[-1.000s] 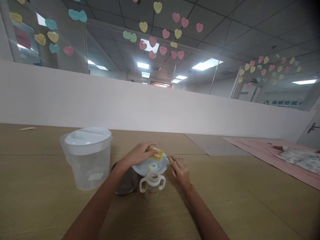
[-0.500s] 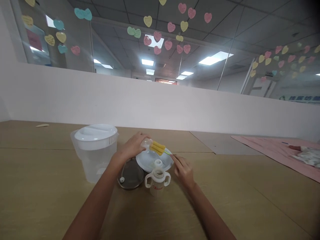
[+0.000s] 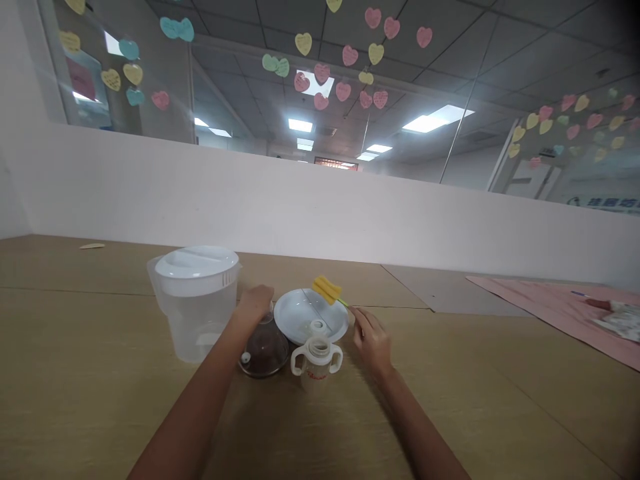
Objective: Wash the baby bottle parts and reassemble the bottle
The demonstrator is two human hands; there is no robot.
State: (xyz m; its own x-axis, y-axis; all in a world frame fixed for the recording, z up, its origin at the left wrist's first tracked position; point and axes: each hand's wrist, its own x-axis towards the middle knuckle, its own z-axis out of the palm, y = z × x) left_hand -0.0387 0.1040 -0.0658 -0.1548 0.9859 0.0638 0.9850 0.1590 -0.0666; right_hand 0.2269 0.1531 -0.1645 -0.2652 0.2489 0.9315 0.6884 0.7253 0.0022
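Note:
My right hand [image 3: 374, 340] grips the thin green handle of a sponge brush, and the brush's yellow sponge head [image 3: 327, 291] is raised over the back right of a white bowl [image 3: 284, 313]. My left hand [image 3: 256, 303] is closed, fingers pointing down, around a small clear cap [image 3: 269, 316] just above a dark see-through round dish [image 3: 265, 350]. A small white piece [image 3: 245, 358] lies at that dish's left rim. In front of the bowl stands an uncapped baby bottle [image 3: 316, 365] with two white handles. A white bottle collar with a nipple [image 3: 317, 327] shows behind it, partly hidden.
A clear plastic pitcher [image 3: 197, 320] with a white lid stands left of my left hand. Farther right lies a pink cloth [image 3: 530, 297] bearing a pen and a patterned item. A white wall [image 3: 320, 213] with glass above it borders the table's far side.
My left hand has drawn the clear cap away from the sponge head, moving left and down to the dark dish. My right hand keeps the brush at nearly the same spot.

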